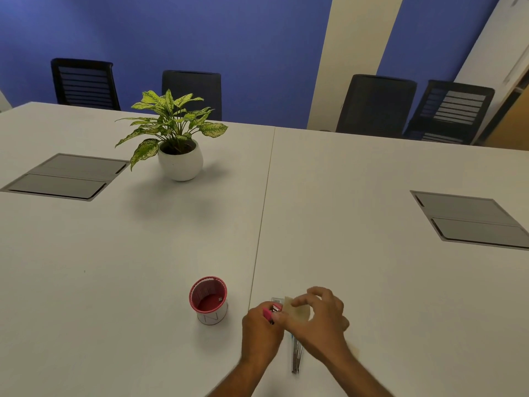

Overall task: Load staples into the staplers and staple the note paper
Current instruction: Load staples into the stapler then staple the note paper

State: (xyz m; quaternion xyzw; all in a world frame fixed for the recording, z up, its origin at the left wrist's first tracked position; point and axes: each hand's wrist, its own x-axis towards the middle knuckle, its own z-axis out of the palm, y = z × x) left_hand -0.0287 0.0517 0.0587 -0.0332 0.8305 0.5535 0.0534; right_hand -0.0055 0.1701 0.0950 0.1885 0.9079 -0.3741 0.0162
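My left hand (262, 333) grips a small pink stapler (268, 314) near the table's front edge, its nose pointing to the right. My right hand (317, 316) pinches a pale beige sheet of note paper (297, 309) and holds it against the stapler's mouth. A second, metal stapler (296, 356) lies on the table between my forearms, partly hidden under my right hand. A small grey object (277, 300), possibly a staple box, peeks out behind the paper.
A red mesh pen cup (208, 299) stands left of my hands. A potted plant (177, 138) sits farther back on the white table (114, 253). Grey cable hatches (65, 176) (472, 219) lie left and right. Black chairs (375, 104) line the far edge.
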